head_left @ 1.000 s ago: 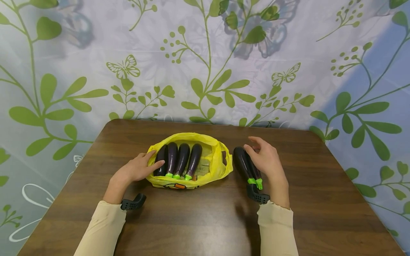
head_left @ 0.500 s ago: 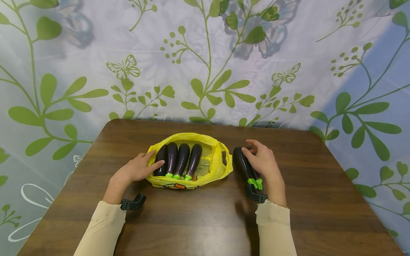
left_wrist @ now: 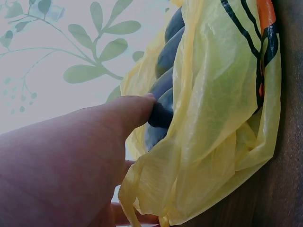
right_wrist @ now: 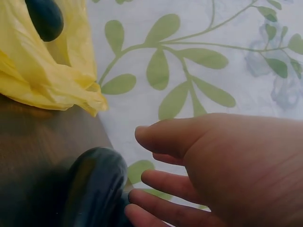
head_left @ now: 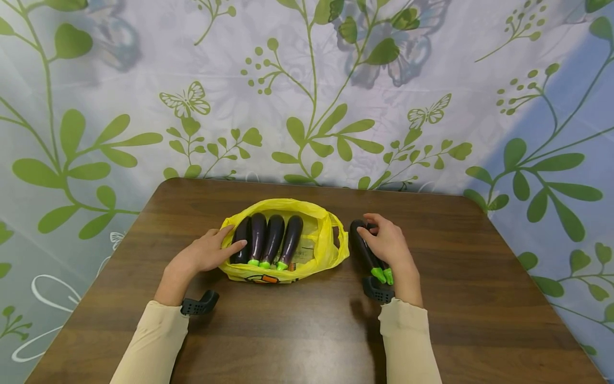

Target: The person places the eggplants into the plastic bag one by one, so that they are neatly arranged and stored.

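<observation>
A yellow plastic bag [head_left: 323,250] lies on the table with its mouth open, several dark eggplants [head_left: 273,240] side by side inside. My left hand [head_left: 205,252] holds the bag's left rim, the thumb over the edge against the nearest eggplant and the other fingers outside. In the left wrist view the thumb [left_wrist: 137,111] touches that eggplant. Right of the bag lie two more eggplants, green stem ends toward me; the left one [head_left: 362,242] shows more, the other is mostly hidden by my right hand [head_left: 389,241]. That hand hovers over them, fingers loosely bent, nothing gripped.
The brown wooden table [head_left: 288,330] reaches back to a leaf-patterned cloth [head_left: 240,106]. A black wrist mount [head_left: 199,304] sits on the left wrist and another mount [head_left: 378,290] on the right, close to the stem ends.
My right hand has moved a little left and down over the two loose eggplants, its thumb coming closer to the left one. The left hand and the bag have stayed put.
</observation>
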The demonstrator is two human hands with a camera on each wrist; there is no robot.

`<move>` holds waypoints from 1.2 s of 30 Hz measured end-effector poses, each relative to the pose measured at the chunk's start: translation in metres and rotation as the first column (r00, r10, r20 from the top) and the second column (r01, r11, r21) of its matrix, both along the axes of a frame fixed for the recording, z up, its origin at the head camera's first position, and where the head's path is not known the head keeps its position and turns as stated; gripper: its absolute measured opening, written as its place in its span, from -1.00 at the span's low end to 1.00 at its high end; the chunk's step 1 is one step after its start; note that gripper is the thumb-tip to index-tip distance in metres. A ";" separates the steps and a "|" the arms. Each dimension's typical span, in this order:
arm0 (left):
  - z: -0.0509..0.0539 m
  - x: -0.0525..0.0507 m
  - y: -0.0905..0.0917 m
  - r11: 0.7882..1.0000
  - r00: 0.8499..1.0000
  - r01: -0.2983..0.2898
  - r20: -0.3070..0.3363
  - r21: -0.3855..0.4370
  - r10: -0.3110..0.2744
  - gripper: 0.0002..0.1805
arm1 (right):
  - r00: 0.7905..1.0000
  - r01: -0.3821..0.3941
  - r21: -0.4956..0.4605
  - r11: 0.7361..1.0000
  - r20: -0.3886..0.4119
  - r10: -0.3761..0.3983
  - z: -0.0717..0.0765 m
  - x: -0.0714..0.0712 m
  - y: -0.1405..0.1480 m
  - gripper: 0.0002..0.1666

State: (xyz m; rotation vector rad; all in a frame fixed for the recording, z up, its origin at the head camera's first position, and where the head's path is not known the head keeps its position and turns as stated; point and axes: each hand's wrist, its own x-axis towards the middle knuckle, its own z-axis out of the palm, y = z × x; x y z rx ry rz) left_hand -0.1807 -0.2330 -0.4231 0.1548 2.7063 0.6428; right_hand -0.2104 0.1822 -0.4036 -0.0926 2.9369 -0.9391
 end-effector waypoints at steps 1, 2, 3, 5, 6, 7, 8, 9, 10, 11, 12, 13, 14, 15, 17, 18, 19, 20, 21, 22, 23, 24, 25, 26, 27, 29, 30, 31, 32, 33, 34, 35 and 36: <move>0.000 0.000 0.000 1.000 1.000 0.000 0.000 0.001 0.000 0.02 | 1.000 -0.001 0.001 1.000 0.003 0.001 -0.001 0.000 0.000 -0.34; 0.000 0.000 0.000 1.000 1.000 0.000 -0.001 0.001 0.000 0.02 | 1.000 -0.002 0.003 1.000 0.005 0.002 -0.001 0.000 0.000 -0.34; 0.000 0.000 0.000 1.000 1.000 0.000 -0.002 0.001 0.000 0.02 | 1.000 -0.003 0.003 1.000 0.009 0.003 -0.002 0.000 -0.001 -0.34; 0.001 0.000 0.001 1.000 1.000 0.000 -0.004 0.000 0.000 0.02 | 1.000 -0.006 0.005 1.000 0.009 0.005 -0.003 -0.001 -0.001 -0.34; 0.001 0.000 0.001 1.000 1.000 -0.001 -0.004 0.000 0.001 0.02 | 1.000 -0.006 0.006 1.000 0.009 0.006 -0.003 -0.001 -0.002 -0.34; 0.001 0.000 0.001 1.000 1.000 0.000 -0.004 0.000 0.000 0.02 | 1.000 -0.006 0.010 1.000 0.010 0.006 -0.004 -0.001 -0.002 -0.34; 0.001 0.001 0.001 1.000 1.000 0.000 -0.004 0.001 0.000 0.02 | 1.000 -0.006 0.014 1.000 0.010 0.006 -0.004 -0.001 -0.003 -0.34; 0.002 0.001 0.001 1.000 1.000 0.000 -0.004 0.001 0.000 0.02 | 1.000 -0.007 0.016 1.000 0.011 0.007 -0.005 -0.001 -0.003 -0.34; 0.002 0.001 0.001 1.000 1.000 0.000 -0.002 0.001 0.000 0.02 | 1.000 -0.007 0.020 1.000 0.011 0.006 -0.005 -0.001 -0.004 -0.34; 0.002 0.001 0.000 1.000 1.000 0.001 -0.003 0.002 -0.001 0.02 | 1.000 -0.006 0.024 1.000 0.013 0.005 -0.005 -0.001 -0.004 -0.34; 0.002 0.001 0.000 1.000 1.000 0.001 -0.003 0.002 -0.001 0.02 | 1.000 -0.006 0.027 1.000 0.016 0.005 -0.005 -0.001 -0.004 -0.34; 0.002 0.001 0.000 1.000 1.000 0.002 -0.004 0.002 -0.002 0.02 | 1.000 -0.006 0.030 1.000 0.018 0.006 -0.005 -0.002 -0.005 -0.34; 0.003 0.002 0.000 1.000 1.000 0.001 -0.003 0.003 -0.001 0.02 | 1.000 -0.007 0.031 1.000 0.021 0.006 -0.006 -0.002 -0.005 -0.34; 0.002 0.002 0.000 1.000 1.000 0.000 -0.003 0.003 0.000 0.02 | 1.000 -0.009 0.032 0.999 0.025 0.008 -0.006 -0.002 -0.006 -0.34; 0.002 0.002 0.000 1.000 1.000 0.000 -0.004 0.004 0.000 0.02 | 1.000 -0.010 0.036 0.999 0.030 0.009 -0.006 -0.002 -0.007 -0.33; 0.002 0.002 -0.001 1.000 1.000 0.000 -0.005 0.003 0.000 0.02 | 0.999 -0.011 0.037 0.999 0.032 0.010 -0.006 -0.002 -0.007 -0.33; 0.002 0.002 -0.001 1.000 1.000 -0.001 -0.004 0.003 0.001 0.02 | 0.999 -0.011 0.037 0.999 0.034 0.010 -0.006 -0.002 -0.007 -0.32; 0.002 0.002 -0.001 1.000 1.000 -0.001 -0.004 0.003 0.001 0.02 | 0.999 -0.010 0.036 0.999 0.037 0.009 -0.006 -0.002 -0.008 -0.32; 0.001 0.001 -0.001 1.000 1.000 -0.001 -0.005 0.003 0.001 0.02 | 0.999 -0.010 0.037 0.999 0.041 0.008 -0.006 -0.002 -0.008 -0.32; 0.001 0.001 -0.001 1.000 1.000 -0.001 -0.005 0.003 0.001 0.02 | 0.999 -0.009 0.037 0.999 0.044 0.007 -0.006 -0.002 -0.008 -0.31; 0.001 0.001 -0.001 1.000 1.000 -0.002 -0.006 0.003 0.002 0.02 | 0.999 -0.010 0.038 0.999 0.050 0.008 -0.006 -0.002 -0.009 -0.31; 0.000 0.001 0.000 1.000 1.000 -0.002 -0.007 0.003 0.002 0.02 | 0.998 -0.012 0.040 0.999 0.057 0.010 -0.007 -0.002 -0.009 -0.31; 0.000 0.001 0.000 1.000 1.000 -0.004 -0.006 0.005 0.004 0.02 | 0.998 -0.014 0.042 0.999 0.063 0.012 -0.007 -0.002 -0.009 -0.30; 0.000 0.000 0.000 1.000 1.000 -0.004 -0.007 0.007 0.004 0.02 | 0.997 -0.016 0.044 0.999 0.070 0.013 -0.008 -0.003 -0.009 -0.29; 0.000 0.000 0.000 1.000 1.000 -0.004 -0.008 0.008 0.004 0.02 | 0.997 -0.018 0.046 0.999 0.078 0.014 -0.009 -0.003 -0.009 -0.29; 0.000 0.001 0.000 1.000 1.000 -0.004 -0.008 0.008 0.004 0.02 | 0.996 -0.018 0.045 0.999 0.091 0.013 -0.010 -0.004 -0.010 -0.27; 0.000 0.001 0.000 1.000 1.000 -0.004 -0.007 0.009 0.004 0.01 | 0.995 -0.016 0.045 0.999 0.094 0.012 -0.010 -0.004 -0.010 -0.26; 0.001 0.001 0.000 1.000 1.000 -0.003 -0.006 0.009 0.004 0.02 | 0.995 -0.014 0.044 0.999 0.097 0.010 -0.011 -0.004 -0.010 -0.26; 0.001 0.001 0.001 1.000 1.000 -0.003 -0.006 0.008 0.003 0.01 | 0.995 -0.013 0.045 0.999 0.099 0.008 -0.011 -0.005 -0.010 -0.25; 0.001 0.001 0.001 1.000 1.000 -0.003 -0.006 0.007 0.003 0.01 | 0.995 -0.011 0.044 0.999 0.102 0.006 -0.011 -0.005 -0.010 -0.25; 0.002 0.001 0.001 1.000 1.000 -0.003 -0.004 0.006 0.003 0.01 | 0.995 -0.009 0.047 0.999 0.103 0.004 -0.011 -0.005 -0.010 -0.24; 0.002 0.001 0.001 1.000 1.000 -0.004 -0.004 0.006 0.004 0.01 | 0.995 -0.008 0.050 0.999 0.105 0.003 -0.012 -0.005 -0.010 -0.24; 0.002 0.001 0.001 1.000 1.000 -0.005 -0.003 0.007 0.005 0.01 | 0.994 -0.009 0.052 0.999 0.106 0.003 -0.012 -0.005 -0.010 -0.23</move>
